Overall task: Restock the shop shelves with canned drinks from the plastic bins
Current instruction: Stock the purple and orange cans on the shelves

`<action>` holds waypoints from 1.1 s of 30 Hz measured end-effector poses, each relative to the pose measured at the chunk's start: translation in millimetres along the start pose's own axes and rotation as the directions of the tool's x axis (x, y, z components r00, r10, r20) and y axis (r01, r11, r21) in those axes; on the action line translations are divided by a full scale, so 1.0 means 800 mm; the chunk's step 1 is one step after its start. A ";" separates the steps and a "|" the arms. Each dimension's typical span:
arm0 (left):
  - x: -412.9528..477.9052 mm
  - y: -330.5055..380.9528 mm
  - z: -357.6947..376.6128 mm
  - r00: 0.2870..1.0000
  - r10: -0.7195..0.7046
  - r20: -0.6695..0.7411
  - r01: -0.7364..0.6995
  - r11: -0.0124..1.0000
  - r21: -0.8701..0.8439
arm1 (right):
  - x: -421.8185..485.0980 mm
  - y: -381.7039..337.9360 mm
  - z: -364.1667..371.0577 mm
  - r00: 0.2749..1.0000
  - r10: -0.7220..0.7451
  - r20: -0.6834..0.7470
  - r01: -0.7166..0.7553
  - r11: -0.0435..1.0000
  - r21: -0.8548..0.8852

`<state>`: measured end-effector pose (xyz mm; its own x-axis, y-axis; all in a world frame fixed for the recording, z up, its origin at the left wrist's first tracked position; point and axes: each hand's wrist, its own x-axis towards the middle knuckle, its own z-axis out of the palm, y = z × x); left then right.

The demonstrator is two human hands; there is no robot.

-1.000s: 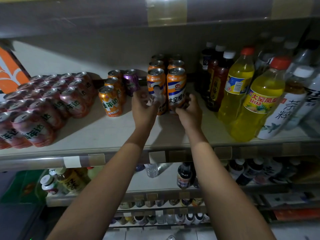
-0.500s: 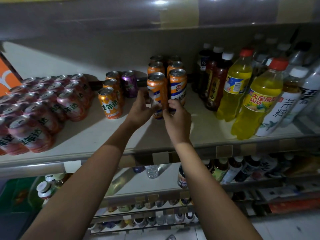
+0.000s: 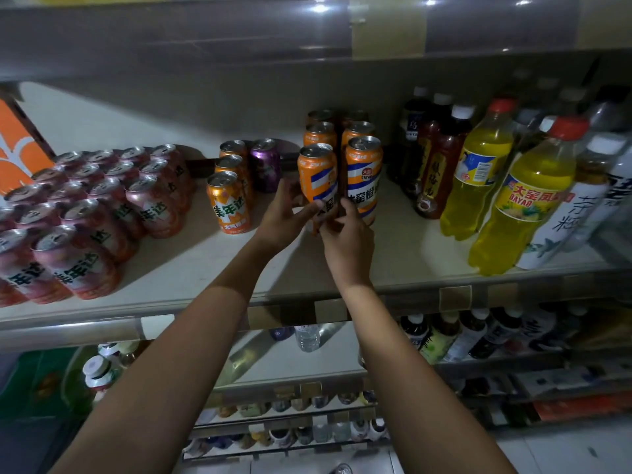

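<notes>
Head cam: the left hand (image 3: 285,215) is wrapping around the lower left side of the orange can (image 3: 316,172), with the thumb lying across its front. The right hand (image 3: 347,242) is pinching the same can low down from the other side. The can is standing upright on the shelf (image 3: 191,268) at the front of a double row, right up against its twin can (image 3: 364,172). Pink cans (image 3: 85,230) are crowding the left end, and yellow bottles (image 3: 528,206) are standing off to the right.
</notes>
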<state>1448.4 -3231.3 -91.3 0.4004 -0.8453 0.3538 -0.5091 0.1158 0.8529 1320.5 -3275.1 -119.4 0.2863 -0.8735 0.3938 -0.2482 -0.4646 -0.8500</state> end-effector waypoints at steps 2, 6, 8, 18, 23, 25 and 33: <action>-0.002 -0.004 -0.004 0.998 0.031 0.046 -0.031 1.000 0.000 | 0.002 0.001 0.006 0.999 0.024 -0.034 -0.025 0.999 -0.034; -0.011 -0.014 -0.001 1.000 -0.001 0.000 0.001 1.000 0.008 | 0.003 0.005 0.016 0.996 0.012 -0.091 -0.022 0.993 -0.118; -0.010 -0.018 0.001 0.998 -0.019 -0.056 0.021 0.999 0.040 | 0.004 0.003 0.021 0.993 0.011 -0.114 -0.027 0.989 -0.145; 0.004 -0.027 -0.003 0.999 -0.033 -0.038 0.033 0.999 0.017 | 0.008 -0.006 0.041 0.990 0.036 -0.137 -0.056 0.987 -0.150; 0.004 -0.029 -0.006 0.998 -0.062 0.003 0.062 0.998 -0.012 | 0.005 -0.007 0.045 0.990 0.048 -0.131 -0.065 0.990 -0.129; -0.003 -0.021 -0.003 0.995 -0.099 -0.023 0.098 0.994 -0.054 | 0.002 -0.008 0.039 0.991 0.055 -0.121 -0.069 0.991 -0.116; -0.063 0.026 0.031 0.963 -0.075 -0.258 -0.008 0.951 -0.308 | -0.022 -0.003 -0.025 0.979 0.130 -0.157 -0.106 0.983 0.152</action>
<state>1398.6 -3199.5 -100.6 0.6206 -0.6883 0.3757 -0.2528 0.2779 0.9267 1297.3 -3261.3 -116.9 0.1027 -0.9382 0.3304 -0.1336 -0.3422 -0.9301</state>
